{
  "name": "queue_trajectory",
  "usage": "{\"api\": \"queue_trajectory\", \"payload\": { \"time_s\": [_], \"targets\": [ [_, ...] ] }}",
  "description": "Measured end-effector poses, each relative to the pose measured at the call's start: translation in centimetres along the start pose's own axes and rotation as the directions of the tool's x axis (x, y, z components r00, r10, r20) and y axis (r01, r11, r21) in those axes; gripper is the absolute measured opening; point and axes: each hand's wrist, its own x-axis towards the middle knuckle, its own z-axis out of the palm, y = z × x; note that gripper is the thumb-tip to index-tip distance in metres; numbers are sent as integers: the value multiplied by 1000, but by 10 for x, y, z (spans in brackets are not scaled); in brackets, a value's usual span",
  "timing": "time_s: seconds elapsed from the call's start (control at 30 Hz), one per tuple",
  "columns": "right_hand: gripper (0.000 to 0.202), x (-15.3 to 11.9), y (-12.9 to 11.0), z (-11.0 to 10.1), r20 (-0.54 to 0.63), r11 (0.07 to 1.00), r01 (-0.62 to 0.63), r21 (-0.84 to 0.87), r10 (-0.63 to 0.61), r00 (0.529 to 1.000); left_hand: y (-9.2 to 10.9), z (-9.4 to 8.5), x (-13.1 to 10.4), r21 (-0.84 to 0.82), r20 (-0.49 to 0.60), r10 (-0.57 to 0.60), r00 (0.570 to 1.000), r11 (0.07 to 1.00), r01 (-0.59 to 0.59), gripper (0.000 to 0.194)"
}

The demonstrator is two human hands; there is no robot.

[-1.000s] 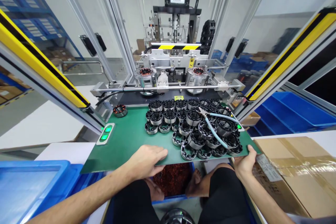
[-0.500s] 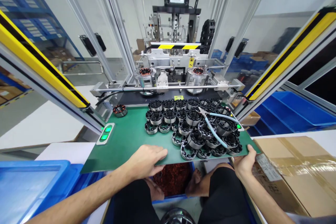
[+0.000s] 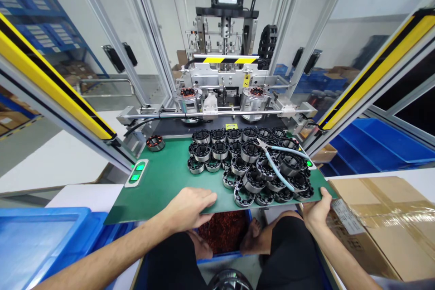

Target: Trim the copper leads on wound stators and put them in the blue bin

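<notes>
My left hand (image 3: pixel 192 208) rests on the front edge of the green work surface (image 3: pixel 163 186), with its fingers over the top and its thumb side low at the edge. At the right front corner my right hand (image 3: pixel 317 208) grips the same board edge, its thumb on top and the other fingers hidden. Between and beyond the hands, several black and silver ring-shaped cores (image 3: pixel 253 180) stand stacked. Pliers (image 3: pixel 277 170) with light blue handles lie open on the stack. A single core with copper windings (image 3: pixel 155 143) sits at the back left.
Behind the board is a machine with two silver holders (image 3: pixel 188 104), each bearing a copper-wound core. Green-lit buttons (image 3: pixel 137 172) are at the left. A cardboard box (image 3: pixel 390 217) stands right, blue trays (image 3: pixel 44 244) left. A bin of reddish scraps (image 3: pixel 226 233) lies below.
The machine's central head and its striped bar have shifted very slightly to the left. Both hands, the cores and the pliers stay where they were.
</notes>
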Motion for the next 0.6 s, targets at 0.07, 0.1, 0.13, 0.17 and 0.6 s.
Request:
{"api": "queue_trajectory", "payload": {
  "time_s": [0.07,0.1,0.13,0.17,0.6],
  "targets": [
    [42,-1,-1,1,-2,1000,5,8,-5,1000,0,-1,0,5,7,-2,1000,1000,2,32],
    [43,-1,-1,1,-2,1000,7,13,-6,1000,0,-2,0,7,9,-3,1000,1000,3,32],
    [43,-1,-2,1,-3,1000,7,17,-7,1000,0,-2,0,9,11,-3,1000,1000,3,32],
    [43,-1,-2,1,-3,1000,6,18,-6,1000,0,-2,0,11,13,-3,1000,1000,3,32],
    [43,5,2,-4,16,1000,-13,25,12,1000,-1,0,0,23,9,-4,1000,1000,4,31]
  ]
}}
